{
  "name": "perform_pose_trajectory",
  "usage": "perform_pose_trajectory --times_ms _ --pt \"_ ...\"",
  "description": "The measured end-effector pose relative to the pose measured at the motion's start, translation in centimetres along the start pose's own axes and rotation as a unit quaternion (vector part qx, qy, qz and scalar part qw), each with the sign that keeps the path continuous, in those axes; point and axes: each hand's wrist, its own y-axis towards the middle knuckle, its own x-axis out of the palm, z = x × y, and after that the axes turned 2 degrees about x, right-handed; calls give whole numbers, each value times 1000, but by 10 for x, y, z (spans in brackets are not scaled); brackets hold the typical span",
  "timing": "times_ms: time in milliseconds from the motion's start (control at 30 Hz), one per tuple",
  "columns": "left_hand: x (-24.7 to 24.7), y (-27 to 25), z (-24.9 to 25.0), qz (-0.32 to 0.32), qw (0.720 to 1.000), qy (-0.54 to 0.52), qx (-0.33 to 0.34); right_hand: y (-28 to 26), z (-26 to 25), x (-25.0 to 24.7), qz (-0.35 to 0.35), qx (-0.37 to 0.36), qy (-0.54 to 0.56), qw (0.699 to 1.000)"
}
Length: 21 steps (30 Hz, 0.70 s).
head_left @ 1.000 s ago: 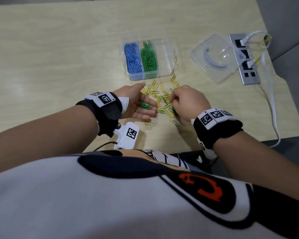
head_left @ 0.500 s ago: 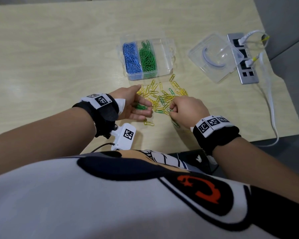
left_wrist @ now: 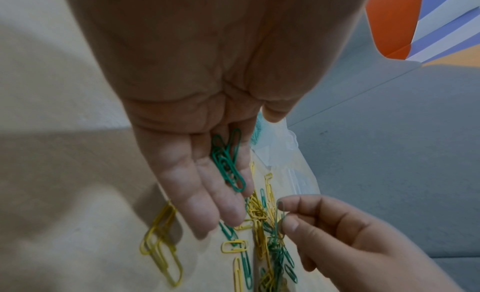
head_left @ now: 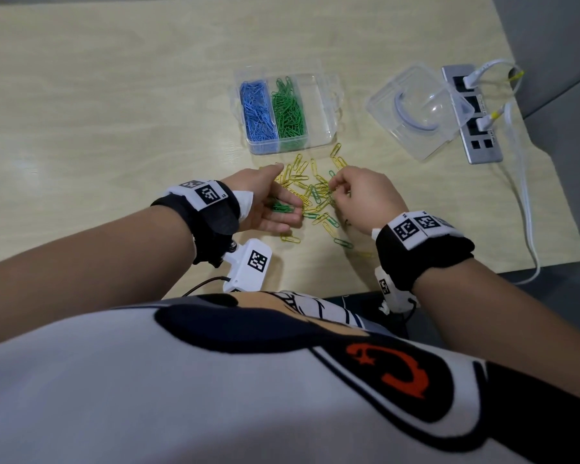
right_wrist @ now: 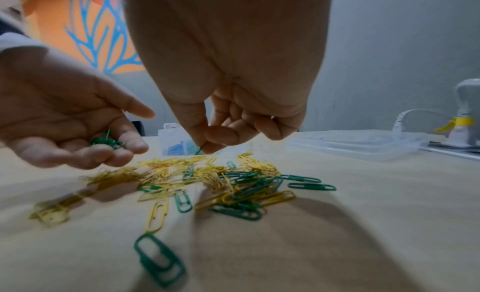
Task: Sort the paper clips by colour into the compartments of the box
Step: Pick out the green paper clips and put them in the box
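Pale wood-grain table (head_left: 114, 95). Lying on it: at centre, loose yellow and green paper clips (head_left: 315, 192); at 12 o'clock of these, a clear compartment box (head_left: 318, 95); at 2 o'clock, a clear lid (head_left: 416, 108), touching a grey power strip (head_left: 479, 152) with white cables (head_left: 526, 209).

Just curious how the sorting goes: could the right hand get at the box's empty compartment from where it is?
Probably yes. The box stands open just beyond the right hand, its lid off to the side, and nothing but loose clips lies between.
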Motion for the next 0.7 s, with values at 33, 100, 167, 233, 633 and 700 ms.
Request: perform_pose_trajectory --times_ms 33,100,167,233,633,700 --pt "0 0 0 -1 1000 0 0 1 0 -1 4 2 17 1000" --pt "1 0 1 -1 1000 -1 1 1 -2 -3 14 0 60 998" --pt "2 1 2 -3 1000 0 3 -1 -6 -4 17 -5 109 994" --pt "3 2 2 -9 1000 -4 7 -5 -14 -2 6 -21 155 988" --pt "-6 0 1 -9 1000 -13 16 13 -18 22 10 -17 -165 986" --pt "-9 0 1 -5 1000 -13 16 16 -17 26 16 -32 -200 979"
